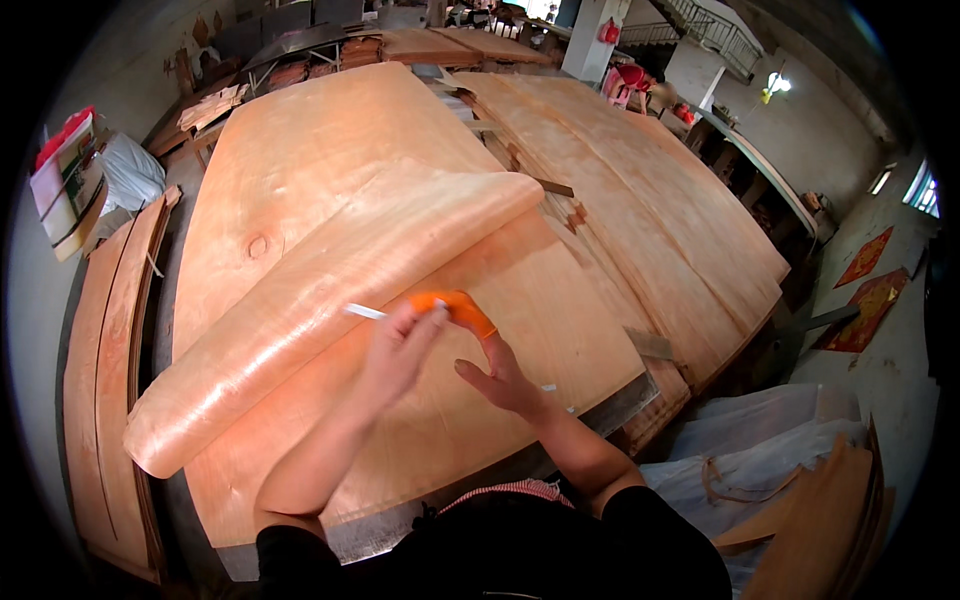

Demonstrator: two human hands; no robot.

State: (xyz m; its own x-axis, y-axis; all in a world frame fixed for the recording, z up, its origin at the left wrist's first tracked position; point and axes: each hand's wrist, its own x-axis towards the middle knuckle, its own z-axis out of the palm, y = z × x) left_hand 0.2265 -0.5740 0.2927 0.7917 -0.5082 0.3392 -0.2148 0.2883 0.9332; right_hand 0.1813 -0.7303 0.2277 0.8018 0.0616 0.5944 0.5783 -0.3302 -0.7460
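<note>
A large sheet of wood veneer [300, 125] lies before me, its near part folded back in a long loose roll [330, 290] over another thin wood sheet [520, 300]. Above that sheet my hands meet. My left hand [398, 350] is closed, with a thin white strip [365, 312] sticking out at its left. Its fingertips touch an orange covering [470, 315] on the fingers of my right hand [503, 378]. The right fingers bend toward the left hand, and the thumb stands apart. Small white bits [549, 387] lie on the sheet by my right wrist.
Another wide veneer stack [640, 190] lies to the right, with a wood strip [555, 187] jutting out between the stacks. Long boards [100, 380] stand at the left. Clear plastic sheeting [760, 430] and loose wood [820, 520] are at the lower right.
</note>
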